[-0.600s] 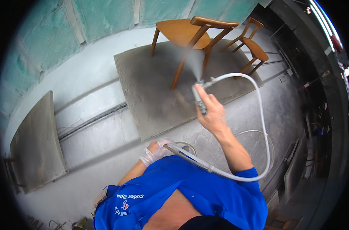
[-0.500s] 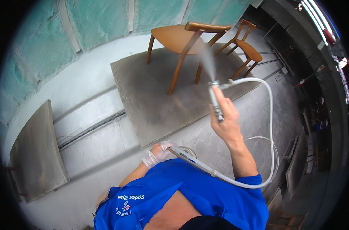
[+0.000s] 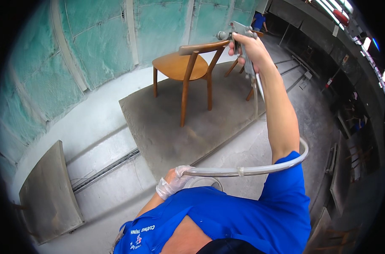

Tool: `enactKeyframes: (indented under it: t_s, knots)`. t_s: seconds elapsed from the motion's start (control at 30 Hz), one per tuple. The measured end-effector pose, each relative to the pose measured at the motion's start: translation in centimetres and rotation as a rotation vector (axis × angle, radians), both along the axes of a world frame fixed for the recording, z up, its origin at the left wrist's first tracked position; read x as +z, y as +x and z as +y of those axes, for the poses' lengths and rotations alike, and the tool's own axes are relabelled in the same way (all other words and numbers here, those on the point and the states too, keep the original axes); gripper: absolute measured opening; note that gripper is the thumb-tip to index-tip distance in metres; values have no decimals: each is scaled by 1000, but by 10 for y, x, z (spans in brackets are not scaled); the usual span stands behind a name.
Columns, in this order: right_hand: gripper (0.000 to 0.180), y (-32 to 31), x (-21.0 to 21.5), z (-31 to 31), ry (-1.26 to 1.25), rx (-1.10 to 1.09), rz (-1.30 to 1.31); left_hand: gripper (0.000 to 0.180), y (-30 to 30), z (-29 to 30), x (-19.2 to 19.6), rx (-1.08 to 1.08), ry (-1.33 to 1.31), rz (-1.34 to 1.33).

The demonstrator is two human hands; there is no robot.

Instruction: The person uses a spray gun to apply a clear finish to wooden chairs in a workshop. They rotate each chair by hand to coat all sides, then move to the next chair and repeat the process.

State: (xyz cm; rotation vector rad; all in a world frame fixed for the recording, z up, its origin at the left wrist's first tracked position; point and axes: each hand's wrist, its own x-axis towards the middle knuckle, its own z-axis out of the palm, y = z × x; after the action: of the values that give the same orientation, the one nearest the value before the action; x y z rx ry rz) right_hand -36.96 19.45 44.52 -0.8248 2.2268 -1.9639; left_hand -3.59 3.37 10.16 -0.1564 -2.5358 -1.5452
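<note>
My right hand (image 3: 252, 47) is raised high and grips a metal spray gun (image 3: 237, 34) aimed at the backrest of a wooden chair (image 3: 187, 67). The chair stands on a grey square platform (image 3: 171, 127). A clear hose (image 3: 247, 170) runs down from the gun, loops under my right arm and passes through my left hand (image 3: 173, 181). That hand wears a thin white glove and holds the hose close to my chest.
A second wooden chair (image 3: 247, 63) is partly hidden behind my right arm. Green-tinted wall panels (image 3: 95, 46) rise at the back. A grey board (image 3: 48, 194) lies at the lower left. A floor rail (image 3: 103, 169) crosses left of the platform. A person in blue (image 3: 258, 20) is far back.
My right hand has lifted the spray gun higher and closer to the chair's backrest. The view has tilted, so the chair now sits lower and larger. My left hand keeps the hose.
</note>
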Motion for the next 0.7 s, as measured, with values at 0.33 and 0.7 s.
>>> enactKeyframes:
  t_s: [0.33,0.7]
  knots:
    - [27,-217,-3,133,183,-443,92,31,-70,98,-2,115,39,-162]
    - [68,-116,-79,221,-90,353,-2,42,-173,168,-74,-34,90,-386]
